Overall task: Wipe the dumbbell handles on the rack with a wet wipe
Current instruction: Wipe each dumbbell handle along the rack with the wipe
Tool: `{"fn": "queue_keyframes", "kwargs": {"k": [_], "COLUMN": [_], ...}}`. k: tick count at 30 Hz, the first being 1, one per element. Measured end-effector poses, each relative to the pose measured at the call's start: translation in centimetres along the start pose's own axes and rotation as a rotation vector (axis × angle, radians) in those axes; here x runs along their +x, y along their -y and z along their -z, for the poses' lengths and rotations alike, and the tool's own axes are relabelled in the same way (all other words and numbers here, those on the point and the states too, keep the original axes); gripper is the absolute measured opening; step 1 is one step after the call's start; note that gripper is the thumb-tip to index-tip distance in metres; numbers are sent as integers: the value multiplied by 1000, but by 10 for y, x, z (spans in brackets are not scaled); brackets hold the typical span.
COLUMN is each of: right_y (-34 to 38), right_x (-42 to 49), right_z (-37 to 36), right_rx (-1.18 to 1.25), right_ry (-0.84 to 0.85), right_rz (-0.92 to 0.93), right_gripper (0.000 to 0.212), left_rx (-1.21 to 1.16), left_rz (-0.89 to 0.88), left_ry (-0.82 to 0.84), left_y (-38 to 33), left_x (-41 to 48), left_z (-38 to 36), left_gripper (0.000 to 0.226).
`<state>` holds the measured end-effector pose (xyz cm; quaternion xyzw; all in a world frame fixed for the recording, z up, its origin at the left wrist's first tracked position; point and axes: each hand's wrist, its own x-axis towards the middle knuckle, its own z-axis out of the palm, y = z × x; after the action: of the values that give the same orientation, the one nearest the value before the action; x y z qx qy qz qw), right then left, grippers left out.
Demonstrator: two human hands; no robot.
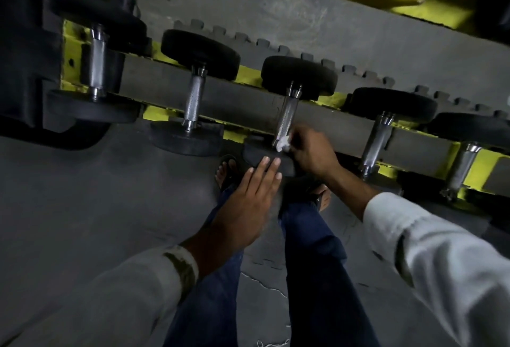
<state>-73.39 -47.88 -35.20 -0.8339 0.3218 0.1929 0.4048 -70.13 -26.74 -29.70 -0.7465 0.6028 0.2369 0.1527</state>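
Dumbbell handles lie in a row across the yellow-and-grey rack (248, 98), each knurled steel bar bridging the rack's two rails with a black weight head on either side. Taking the rack as the landmark: the handle being wiped (287, 117) sits near its middle, with a neighbouring handle (194, 98) further along toward the rack's dark end frame and another (376, 139) on the opposite side.

The right hand (311, 150) is at the near end of the middle handle, its fingers pinched around a small bunched wet wipe (283, 144) that touches the bar just above the near weight head. The left hand (245, 203) is flat and holds nothing, fingers straight, hovering on the near side of the rack over that weight head; the view is dim and I cannot tell whether the fingertips actually rest on it.

Below the rack's near edge, sandalled feet (227, 170) stand right under the dumbbells.

The risks, as I judge them: the wipe is wadded very small, so it probably covers only a strip of the knurling and could leave the underside untouched unless it is wrapped round. Rough knurling may snag and tear it. Pushing hard along the bar could roll the dumbbell on its rails toward the near edge, directly above exposed toes.
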Motion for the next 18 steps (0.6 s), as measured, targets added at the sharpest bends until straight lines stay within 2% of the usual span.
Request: {"fn": "queue_keyframes", "kwargs": {"k": [2,6,11,15,18], "right_y": [-6,-3,6,-8,-11], "right_x": [4,24,25,12,-4], "right_z": [-7,-12,0,-3,-3], "right_rx": [191,568,696,653,637], "right_ry": [-9,59,316,137,37], "right_rz": [-160,-271,-278,-337,-291], "right_gripper": [14,14,20,28,31], "left_rx": [8,3,-8,-34,-37], "left_rz": [-2,10,-14,-10,-16], "left_ry": [-5,-11,5,-8,-8], "left_y": [0,-2,0,0,0], "left_x": [1,2,2,0,-1], "left_z": [-2,-5,-8,-6,-5], "left_gripper": [91,92,97,97,97]}}
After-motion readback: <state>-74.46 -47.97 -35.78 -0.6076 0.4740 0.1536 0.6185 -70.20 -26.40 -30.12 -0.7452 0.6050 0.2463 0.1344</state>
